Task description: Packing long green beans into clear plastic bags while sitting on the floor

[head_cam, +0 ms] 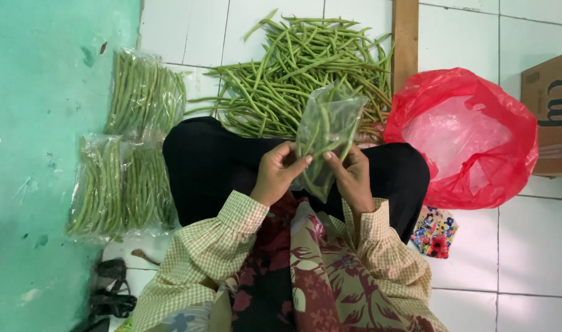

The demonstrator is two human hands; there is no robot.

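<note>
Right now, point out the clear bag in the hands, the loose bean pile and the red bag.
clear bag (328,126): head view, upper middle of the plastic.
loose bean pile (293,67): head view, centre of the heap.
red bag (514,123): head view, right wall.

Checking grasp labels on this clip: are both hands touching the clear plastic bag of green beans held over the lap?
Touching. The head view shows the left hand and right hand each pinching a side of the clear bag.

upper centre: loose heap of green long beans (299,67) on white floor tiles (527,246); wooden plank (405,37) beside it | left: three packed bean bags (124,154) along the teal wall (41,154) | right: red plastic bag (471,138); cardboard box (551,117) | lower left: black sandals (112,292)
</note>
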